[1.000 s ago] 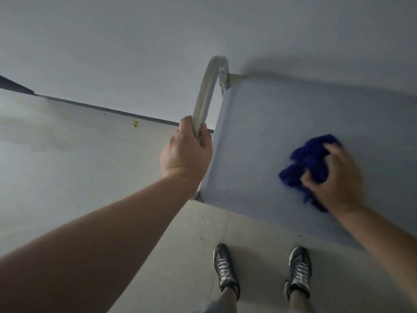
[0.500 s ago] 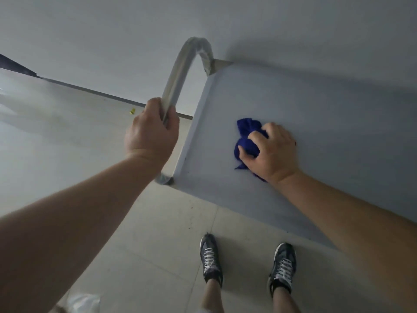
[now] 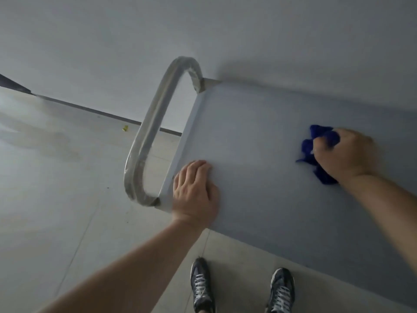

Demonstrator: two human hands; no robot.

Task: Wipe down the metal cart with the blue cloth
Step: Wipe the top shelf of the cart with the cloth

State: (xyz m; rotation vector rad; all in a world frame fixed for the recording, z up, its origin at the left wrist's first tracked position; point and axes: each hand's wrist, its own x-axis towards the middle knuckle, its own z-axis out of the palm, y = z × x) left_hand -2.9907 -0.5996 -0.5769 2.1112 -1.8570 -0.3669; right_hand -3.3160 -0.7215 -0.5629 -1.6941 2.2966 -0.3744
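Just one grey metal cart point(image 3: 259, 132), left hand point(image 3: 195, 193) flat-fingered on top, right hand point(image 3: 345, 154) clutching one crumpled blue cloth point(image 3: 309, 150).

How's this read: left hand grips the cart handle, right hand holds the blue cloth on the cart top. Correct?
One thing is off. In the head view the left hand is not gripping the handle; it rests flat on the cart top at the near corner by the handle. The right hand does hold the blue cloth on the cart top.
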